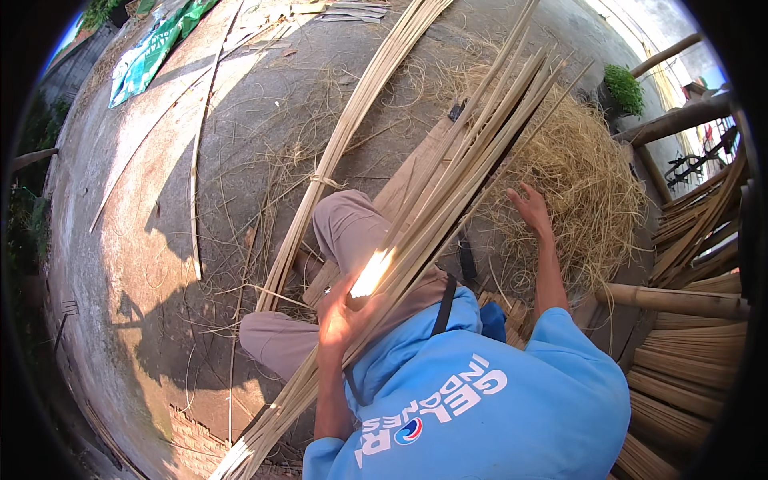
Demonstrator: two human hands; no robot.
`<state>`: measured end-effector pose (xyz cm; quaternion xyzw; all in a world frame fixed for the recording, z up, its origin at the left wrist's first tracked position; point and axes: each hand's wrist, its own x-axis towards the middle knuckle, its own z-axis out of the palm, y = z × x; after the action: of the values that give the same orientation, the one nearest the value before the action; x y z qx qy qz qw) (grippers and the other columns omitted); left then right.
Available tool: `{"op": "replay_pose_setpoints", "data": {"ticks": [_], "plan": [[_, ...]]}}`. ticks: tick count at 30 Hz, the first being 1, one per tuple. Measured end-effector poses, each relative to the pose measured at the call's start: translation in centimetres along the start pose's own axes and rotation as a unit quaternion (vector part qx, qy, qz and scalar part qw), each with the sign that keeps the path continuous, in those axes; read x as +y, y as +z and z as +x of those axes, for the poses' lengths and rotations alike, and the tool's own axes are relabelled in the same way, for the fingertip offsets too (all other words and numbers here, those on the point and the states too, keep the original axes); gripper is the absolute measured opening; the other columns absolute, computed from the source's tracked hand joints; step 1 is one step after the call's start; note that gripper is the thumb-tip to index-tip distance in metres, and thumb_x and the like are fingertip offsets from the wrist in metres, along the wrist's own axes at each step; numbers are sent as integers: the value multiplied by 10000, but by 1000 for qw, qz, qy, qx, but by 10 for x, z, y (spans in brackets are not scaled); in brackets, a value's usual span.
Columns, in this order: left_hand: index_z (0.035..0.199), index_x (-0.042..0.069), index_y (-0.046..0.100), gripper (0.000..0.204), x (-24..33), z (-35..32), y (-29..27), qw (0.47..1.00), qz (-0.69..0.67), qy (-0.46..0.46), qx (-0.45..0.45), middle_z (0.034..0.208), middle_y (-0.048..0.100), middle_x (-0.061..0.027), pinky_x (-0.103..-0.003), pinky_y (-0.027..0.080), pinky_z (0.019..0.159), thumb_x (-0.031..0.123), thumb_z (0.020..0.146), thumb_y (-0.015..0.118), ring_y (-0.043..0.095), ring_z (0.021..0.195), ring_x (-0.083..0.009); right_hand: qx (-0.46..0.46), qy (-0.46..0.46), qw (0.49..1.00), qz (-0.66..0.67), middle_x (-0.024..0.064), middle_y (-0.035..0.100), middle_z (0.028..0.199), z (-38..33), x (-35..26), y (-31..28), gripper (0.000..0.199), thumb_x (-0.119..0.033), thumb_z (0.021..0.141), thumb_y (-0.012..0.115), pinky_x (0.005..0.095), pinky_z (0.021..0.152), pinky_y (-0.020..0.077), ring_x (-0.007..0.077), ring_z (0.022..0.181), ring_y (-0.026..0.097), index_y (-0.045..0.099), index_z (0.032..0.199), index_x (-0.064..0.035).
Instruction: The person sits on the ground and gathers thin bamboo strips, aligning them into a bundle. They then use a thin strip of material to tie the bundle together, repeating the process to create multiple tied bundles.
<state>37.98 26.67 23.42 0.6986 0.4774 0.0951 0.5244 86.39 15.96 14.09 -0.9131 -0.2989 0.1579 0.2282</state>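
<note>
1. Left hand (340, 320): its grip holds the strip bundle (444, 220), slanting left of the straw-like heap (588, 192).
2. Right hand (532, 212) looks empty, fingers spread, near the straw-like heap's left side.
3. Step seemingly in hand: steadying the strip bundle; shifting it likely calls for the right hand's support.

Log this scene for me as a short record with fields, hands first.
Left hand: closed around a long bundle of bamboo strips
Right hand: open, holding nothing, near the pile of fine shavings
Second bundle: bamboo strips bound with a thin tie, left of the held one
Background: green sheet upper left, leafy plant upper right
</note>
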Motion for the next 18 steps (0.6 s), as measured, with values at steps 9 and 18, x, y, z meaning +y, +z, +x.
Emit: {"op": "replay_pose_setpoints", "data": {"ticks": [9,18], "plan": [[1333,2,534,830,-14,20,10,972,-218,-13,-81,1204,668,-110,-338,510,973,215,657,966,631,1106,-178,49,-49,891,448,28,659,828,-47,-171,8,243,-264,995,661,264,641,572,84,684,633,660,998,-21],[1217,12,663,561,-1,14,-8,987,-138,49,-62,982,714,-33,-273,520,823,176,738,904,620,874,-86,97,-46,848,519,56,672,921,-25,-157,26,279,-278,1055,548,305,670,586,135,778,658,603,1125,-13]]}}
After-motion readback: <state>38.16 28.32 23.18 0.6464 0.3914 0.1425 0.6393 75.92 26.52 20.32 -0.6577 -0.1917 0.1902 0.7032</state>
